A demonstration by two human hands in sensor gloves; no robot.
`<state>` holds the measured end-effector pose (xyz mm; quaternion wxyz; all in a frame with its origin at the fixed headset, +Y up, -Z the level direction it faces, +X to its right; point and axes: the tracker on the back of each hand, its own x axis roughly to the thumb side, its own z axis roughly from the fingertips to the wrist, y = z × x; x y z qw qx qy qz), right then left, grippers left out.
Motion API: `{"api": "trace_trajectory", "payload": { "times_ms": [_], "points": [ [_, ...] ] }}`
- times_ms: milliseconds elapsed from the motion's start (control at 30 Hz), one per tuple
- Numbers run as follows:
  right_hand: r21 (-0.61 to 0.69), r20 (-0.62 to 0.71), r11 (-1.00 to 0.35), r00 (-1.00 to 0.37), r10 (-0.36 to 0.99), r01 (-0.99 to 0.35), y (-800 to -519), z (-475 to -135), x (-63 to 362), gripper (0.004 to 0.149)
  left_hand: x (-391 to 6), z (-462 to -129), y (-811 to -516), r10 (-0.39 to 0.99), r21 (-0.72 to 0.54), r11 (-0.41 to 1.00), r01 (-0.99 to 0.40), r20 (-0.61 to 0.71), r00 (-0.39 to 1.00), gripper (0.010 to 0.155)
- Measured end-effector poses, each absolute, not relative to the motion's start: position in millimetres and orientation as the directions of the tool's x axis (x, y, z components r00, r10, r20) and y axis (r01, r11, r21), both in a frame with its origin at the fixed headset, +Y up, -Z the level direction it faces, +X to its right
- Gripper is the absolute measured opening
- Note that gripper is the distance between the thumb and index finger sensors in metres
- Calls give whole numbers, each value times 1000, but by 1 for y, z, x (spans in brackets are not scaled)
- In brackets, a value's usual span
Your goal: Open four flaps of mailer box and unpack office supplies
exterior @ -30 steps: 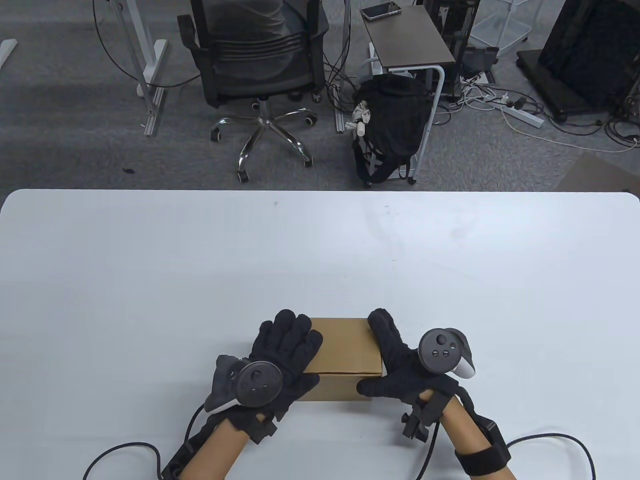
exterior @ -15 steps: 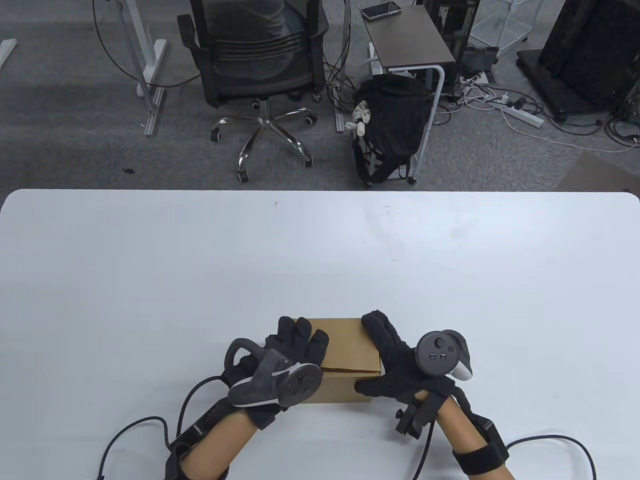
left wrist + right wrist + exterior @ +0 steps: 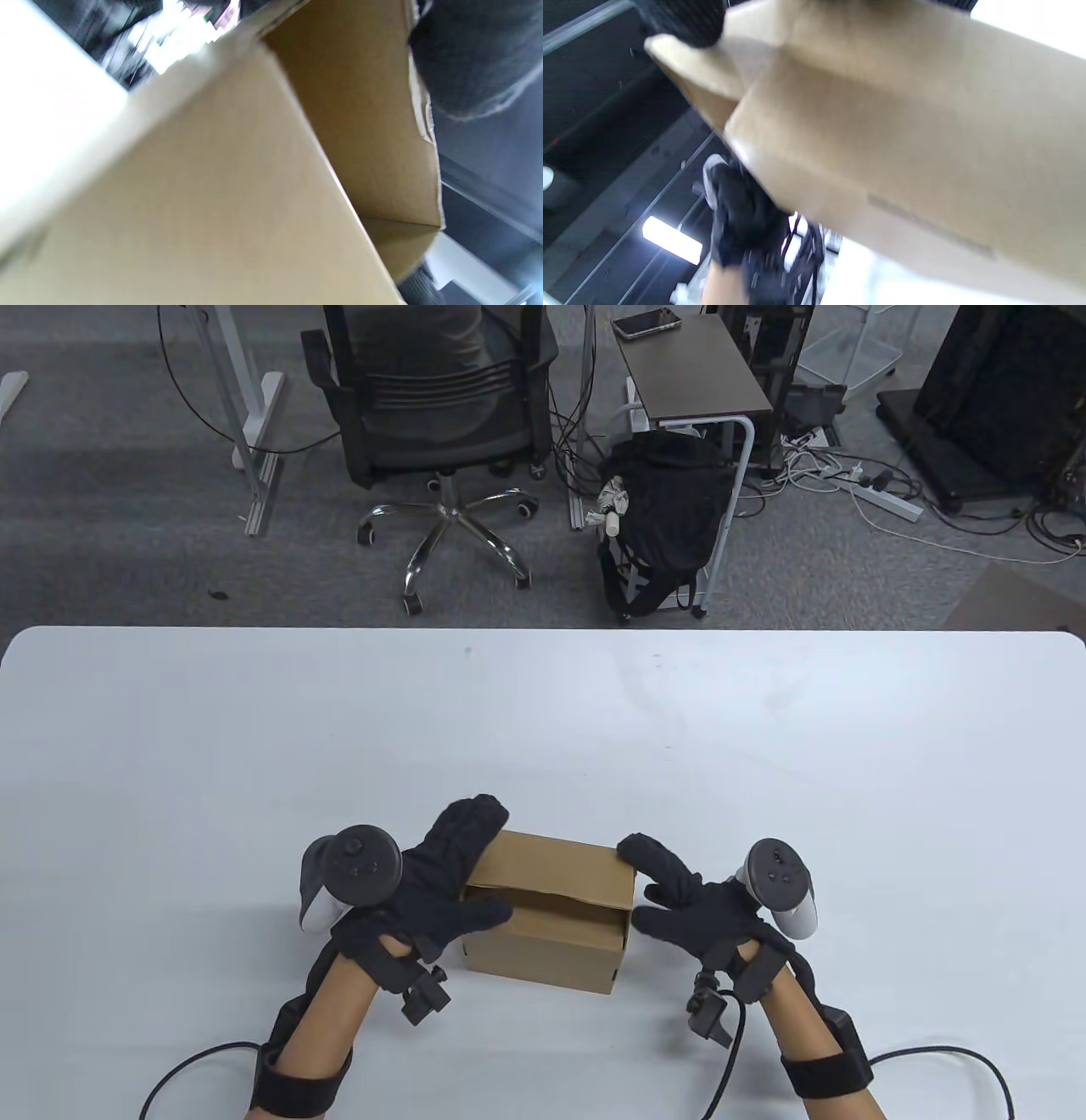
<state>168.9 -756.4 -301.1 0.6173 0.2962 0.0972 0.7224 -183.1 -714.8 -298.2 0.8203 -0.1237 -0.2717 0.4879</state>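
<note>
The brown cardboard mailer box [image 3: 543, 929] stands on the white table [image 3: 543, 729] near the front edge, turned slightly askew. A dark gap shows under its top flap [image 3: 556, 865]. My left hand [image 3: 492, 861] grips the box's left end, fingers along the far left corner and thumb on the top near the gap. My right hand [image 3: 635, 884] holds the right end, fingers on the far right corner and thumb at the right side. The box fills the left wrist view [image 3: 254, 190] and the right wrist view [image 3: 903, 140], both blurred. The box's contents are hidden.
Glove cables [image 3: 933, 1056] trail over the table's front edge behind both wrists. Beyond the table's far edge stand an office chair [image 3: 433, 407], a small side table [image 3: 687, 373] and a black bag [image 3: 670, 509] on the floor.
The box has turned askew and a gap has opened under its top flap. My left hand moved from over the box to its left end. My right hand shifted right.
</note>
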Motion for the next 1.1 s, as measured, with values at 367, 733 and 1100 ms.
{"api": "trace_trajectory", "payload": {
  "times_ms": [367,733,1100],
  "points": [
    [497,391,-354,-160,906,-792,-747,-292,158,101,-193,-302,-720,866,-287,483,-827,298,403,80],
    [339,338,-212,-92,937,-916,-740,-292,154,95,-192,-288,-712,850,-314,494,-811,371,374,81],
    [286,294,-139,-51,954,-948,-739,-304,164,75,-195,-289,-718,880,-301,443,-844,324,347,62]
  ]
}}
